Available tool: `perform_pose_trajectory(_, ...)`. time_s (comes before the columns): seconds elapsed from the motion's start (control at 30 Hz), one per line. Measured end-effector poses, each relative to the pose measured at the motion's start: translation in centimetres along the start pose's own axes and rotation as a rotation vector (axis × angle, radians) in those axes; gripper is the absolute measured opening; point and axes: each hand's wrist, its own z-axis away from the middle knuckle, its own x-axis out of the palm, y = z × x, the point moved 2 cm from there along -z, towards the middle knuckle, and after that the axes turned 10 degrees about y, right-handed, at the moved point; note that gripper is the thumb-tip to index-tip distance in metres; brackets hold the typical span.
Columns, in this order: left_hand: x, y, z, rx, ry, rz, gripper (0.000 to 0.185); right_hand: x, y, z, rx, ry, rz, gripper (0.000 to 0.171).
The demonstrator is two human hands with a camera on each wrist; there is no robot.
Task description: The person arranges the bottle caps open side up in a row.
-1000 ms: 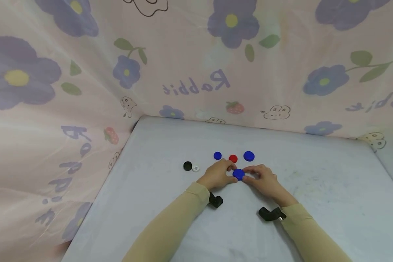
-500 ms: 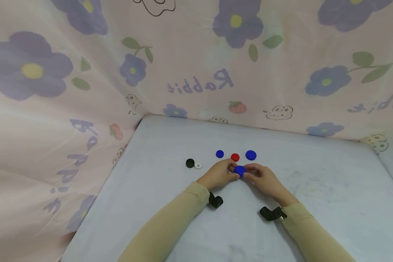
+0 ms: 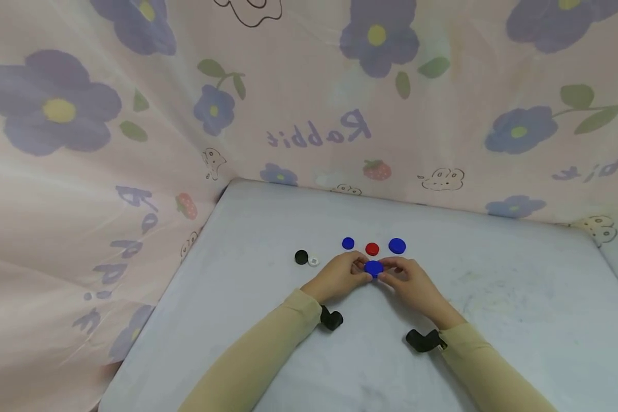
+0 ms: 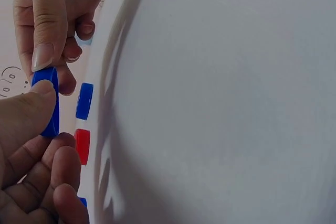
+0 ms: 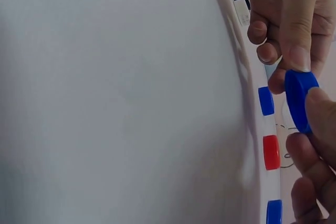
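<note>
- A pale grey-white worktop (image 3: 494, 309) is seen, with faint scuffs on its right half; its far and left edges are closed off by a pink fabric backdrop (image 3: 288, 86) printed with purple flowers, green leaves, strawberries and small rabbit faces.
- The word "Rabbit" is printed on the backdrop in mirrored purple script above the far edge; further mirrored lettering on the left and right panels is too distorted to be read.
- A blue cap (image 3: 373, 268) is pinched between the thumbs and fingers of both hands, the left hand (image 3: 340, 276) and the right hand (image 3: 411, 281) being brought together on it, near the middle of the worktop and lifted slightly off it.
- Just behind it, toward the far edge, 3 caps are laid in a row: a small blue cap (image 3: 348, 243), a red cap (image 3: 372, 249) and a larger blue cap (image 3: 397, 246).
- To the left, a black cap (image 3: 301, 257) and a white cap (image 3: 313, 261) are set touching.
- Beige sleeves and black wrist mounts are worn on both arms.
</note>
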Motion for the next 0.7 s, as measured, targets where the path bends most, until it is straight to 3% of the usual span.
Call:
perform_pose_trajectory(0.4, -0.68, -0.23, 0.35, 0.026, 0.028, 0.006, 0.032, 0.5, -0.66, -0.05, -0.052, 0.03, -0.012, 0.032)
perform_pose_trajectory(0.7, -0.61, -0.16, 0.59, 0.037, 0.047, 0.007, 0.033, 0.37, -0.86, 0.27, -0.044, 0.057, 0.008, 0.033)
